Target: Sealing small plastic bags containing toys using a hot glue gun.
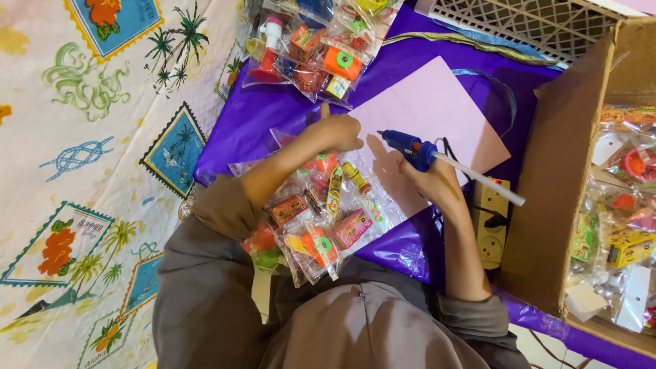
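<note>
My right hand [437, 186] grips a blue glue gun [408, 148] with a white glue stick sticking out its back. Its nozzle points left over a pink sheet of paper [437, 102] that lies on purple wrapping [266, 113]. My left hand [336, 131] rests, fingers curled, on the pink sheet's left edge, just left of the nozzle. Under my left forearm and in my lap lie several clear packets of small toys [328, 219].
More clear toy packets [314, 48] are piled at the top. An open cardboard box [553, 184] with toy packets stands at the right. A power strip [492, 225] lies beside it. A patterned cloth [89, 150] covers the left side. A white lattice panel [533, 20] lies behind.
</note>
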